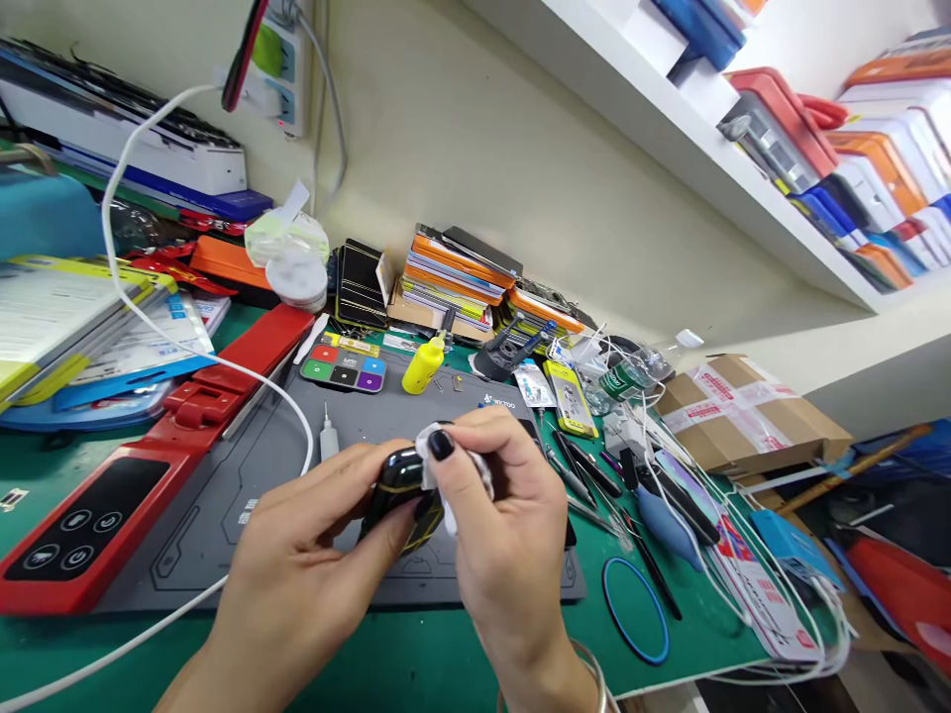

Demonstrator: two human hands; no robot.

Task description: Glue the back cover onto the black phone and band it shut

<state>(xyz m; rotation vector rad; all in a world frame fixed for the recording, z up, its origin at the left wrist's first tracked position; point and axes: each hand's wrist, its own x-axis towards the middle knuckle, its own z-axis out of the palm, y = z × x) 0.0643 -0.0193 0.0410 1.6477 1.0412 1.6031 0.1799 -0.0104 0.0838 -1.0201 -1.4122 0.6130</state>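
My left hand (312,555) grips a small glossy black device (401,475) with gold-coloured edging, fingers behind and thumb in front; it could be a phone, but its kind is not plain. A crumpled white tissue or cloth (435,465) is pinched in my right hand (505,505) and pressed against the device's upper right end. Both hands are over a grey work mat (223,530). Beyond them on the mat stand a yellow squeeze bottle (423,366) and a box with coloured squares (344,368). My fingers hide much of the device.
At left lies a red device with a touch panel (96,525), crossed by a white cable (286,381). To the right are several pens and tools (586,470), a blue ring (639,611), a plastic bottle (631,376) and a taped cardboard box (750,411). A shelf (669,129) overhangs the upper right.
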